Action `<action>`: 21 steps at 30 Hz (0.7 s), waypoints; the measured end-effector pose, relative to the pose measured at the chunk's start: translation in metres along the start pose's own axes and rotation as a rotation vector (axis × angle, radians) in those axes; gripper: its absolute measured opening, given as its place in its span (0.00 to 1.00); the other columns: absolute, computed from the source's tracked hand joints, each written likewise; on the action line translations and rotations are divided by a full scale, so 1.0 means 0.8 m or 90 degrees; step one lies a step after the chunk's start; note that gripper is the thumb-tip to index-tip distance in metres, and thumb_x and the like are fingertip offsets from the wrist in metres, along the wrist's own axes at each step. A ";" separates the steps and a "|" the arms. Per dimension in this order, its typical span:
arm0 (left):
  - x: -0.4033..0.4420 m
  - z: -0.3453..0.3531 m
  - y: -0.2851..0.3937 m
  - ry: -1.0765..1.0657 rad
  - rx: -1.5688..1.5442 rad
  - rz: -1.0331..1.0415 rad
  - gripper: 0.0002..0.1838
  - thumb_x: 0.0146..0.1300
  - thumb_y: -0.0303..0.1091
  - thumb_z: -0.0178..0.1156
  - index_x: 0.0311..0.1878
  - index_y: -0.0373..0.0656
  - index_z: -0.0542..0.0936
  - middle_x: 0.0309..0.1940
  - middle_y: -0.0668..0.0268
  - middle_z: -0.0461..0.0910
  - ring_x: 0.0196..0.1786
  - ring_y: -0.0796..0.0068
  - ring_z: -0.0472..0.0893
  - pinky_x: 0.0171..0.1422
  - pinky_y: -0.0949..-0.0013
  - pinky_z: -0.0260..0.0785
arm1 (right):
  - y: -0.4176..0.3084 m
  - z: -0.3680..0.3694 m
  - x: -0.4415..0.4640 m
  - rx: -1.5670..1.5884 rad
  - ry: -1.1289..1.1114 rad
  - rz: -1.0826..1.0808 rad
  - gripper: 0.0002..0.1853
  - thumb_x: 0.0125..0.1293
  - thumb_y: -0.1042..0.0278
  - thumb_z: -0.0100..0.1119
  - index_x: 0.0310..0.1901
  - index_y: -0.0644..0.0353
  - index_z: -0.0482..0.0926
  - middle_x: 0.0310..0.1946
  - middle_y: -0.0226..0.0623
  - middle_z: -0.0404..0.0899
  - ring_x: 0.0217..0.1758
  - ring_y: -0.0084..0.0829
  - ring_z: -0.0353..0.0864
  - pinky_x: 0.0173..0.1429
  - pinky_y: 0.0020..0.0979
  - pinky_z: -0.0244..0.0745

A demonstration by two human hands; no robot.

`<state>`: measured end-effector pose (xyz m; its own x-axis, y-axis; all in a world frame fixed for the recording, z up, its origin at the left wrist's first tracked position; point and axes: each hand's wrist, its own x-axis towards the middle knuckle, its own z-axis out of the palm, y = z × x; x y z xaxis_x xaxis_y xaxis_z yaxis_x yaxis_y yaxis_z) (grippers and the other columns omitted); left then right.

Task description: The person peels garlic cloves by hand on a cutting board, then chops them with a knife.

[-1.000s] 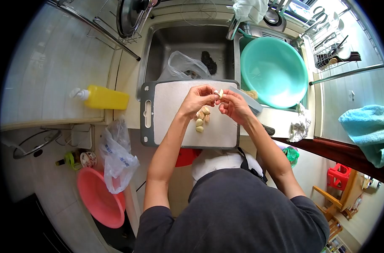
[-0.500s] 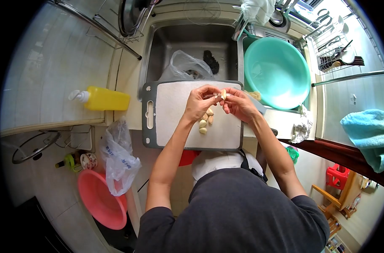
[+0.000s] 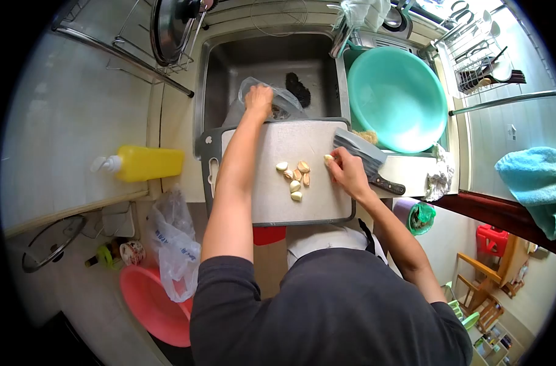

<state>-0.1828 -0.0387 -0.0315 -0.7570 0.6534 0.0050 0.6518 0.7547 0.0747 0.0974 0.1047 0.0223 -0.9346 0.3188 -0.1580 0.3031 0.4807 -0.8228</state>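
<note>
My left hand point(image 3: 259, 99) reaches over the clear plastic bag point(image 3: 286, 99) in the sink, its fingers curled downward; anything within them is hidden. At the right side of the grey-rimmed cutting board point(image 3: 272, 204), my right hand point(image 3: 347, 173) pinches a peeled garlic clove point(image 3: 328, 158) between thumb and fingers. Several garlic cloves point(image 3: 296, 185) lie in a loose group mid-board, some pale and peeled, others with brownish skin. Beyond my right hand rests a cleaver point(image 3: 358, 148), its blade over the board's corner and its dark handle point(image 3: 389, 185) pointing right.
Behind the board is the metal sink point(image 3: 226, 58), holding a dark scrubber point(image 3: 297, 89). A green basin point(image 3: 397, 100) stands right of it. A yellow pump bottle point(image 3: 150, 163) lies left, and a crumpled cloth point(image 3: 438, 177) sits at the right counter edge.
My hands have parted from above the board. The left went forward to the bag in the sink; the right lowered rightward with the clove. The cleaver shows more fully.
</note>
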 end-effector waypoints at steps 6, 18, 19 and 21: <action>0.000 0.017 -0.016 -0.167 0.010 -0.053 0.09 0.57 0.26 0.58 0.39 0.40 0.84 0.45 0.52 0.82 0.52 0.54 0.81 0.53 0.56 0.76 | -0.008 0.006 -0.006 -0.200 0.033 -0.133 0.10 0.63 0.73 0.54 0.45 0.63 0.78 0.31 0.48 0.81 0.35 0.48 0.82 0.39 0.43 0.75; -0.095 -0.065 0.053 0.258 -0.467 -0.122 0.10 0.61 0.33 0.64 0.45 0.44 0.84 0.38 0.61 0.81 0.35 0.70 0.82 0.41 0.66 0.73 | -0.023 0.034 0.029 -0.090 -0.033 -0.262 0.07 0.57 0.71 0.60 0.37 0.62 0.81 0.33 0.40 0.80 0.34 0.33 0.81 0.37 0.33 0.78; -0.115 -0.068 0.057 0.262 -0.467 -0.125 0.10 0.61 0.33 0.64 0.45 0.44 0.84 0.38 0.61 0.81 0.35 0.70 0.82 0.41 0.66 0.73 | -0.029 0.026 0.029 0.065 -0.012 -0.192 0.08 0.59 0.71 0.60 0.38 0.64 0.82 0.31 0.40 0.81 0.31 0.28 0.81 0.36 0.29 0.77; -0.157 -0.074 0.070 0.029 -0.827 -0.180 0.11 0.63 0.31 0.63 0.46 0.39 0.83 0.41 0.64 0.82 0.36 0.78 0.82 0.41 0.72 0.73 | -0.041 -0.003 0.028 0.368 -0.176 0.064 0.10 0.66 0.68 0.60 0.41 0.66 0.83 0.29 0.31 0.80 0.29 0.16 0.77 0.34 0.20 0.74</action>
<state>-0.0540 -0.0821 0.0312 -0.8761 0.4623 -0.1368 -0.0241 0.2414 0.9701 0.0671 0.0977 0.0470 -0.9435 0.0809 -0.3213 0.3149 -0.0826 -0.9455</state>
